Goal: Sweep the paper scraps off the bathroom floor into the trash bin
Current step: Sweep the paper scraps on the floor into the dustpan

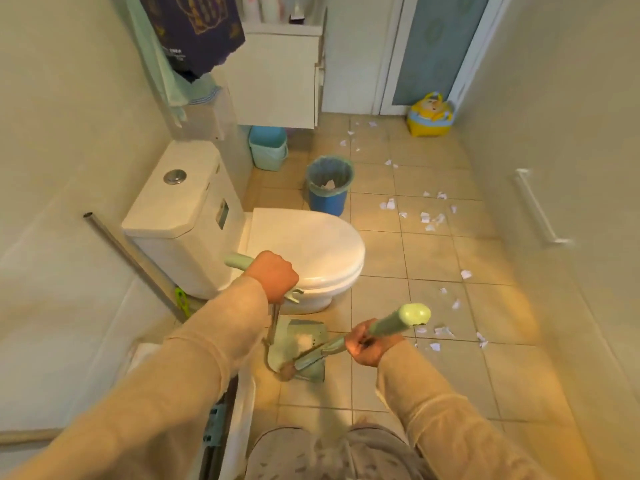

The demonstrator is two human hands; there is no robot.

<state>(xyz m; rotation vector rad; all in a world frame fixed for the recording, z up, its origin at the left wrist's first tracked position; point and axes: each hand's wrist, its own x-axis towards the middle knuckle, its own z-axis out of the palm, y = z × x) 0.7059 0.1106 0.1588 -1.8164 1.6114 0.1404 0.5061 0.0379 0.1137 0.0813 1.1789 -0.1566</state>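
My left hand (273, 276) is closed around the pale green handle of a long-handled dustpan (300, 344), whose pan rests on the floor tiles just in front of the toilet. My right hand (367, 344) grips the pale green broom handle (398, 322), and the broom head (294, 370) lies against the pan. Several white paper scraps (429, 218) are scattered over the beige tiles to the right and further back toward the door. A blue trash bin (329, 199) with a liner stands beyond the toilet, with a scrap inside it.
A white toilet (311, 251) with its lid down fills the left middle. A metal pole (131, 261) leans against the left wall. A light blue bucket (268, 150) sits under a white cabinet (277, 81). A yellow toy (429, 116) stands by the door. A grab bar (536, 206) is on the right wall.
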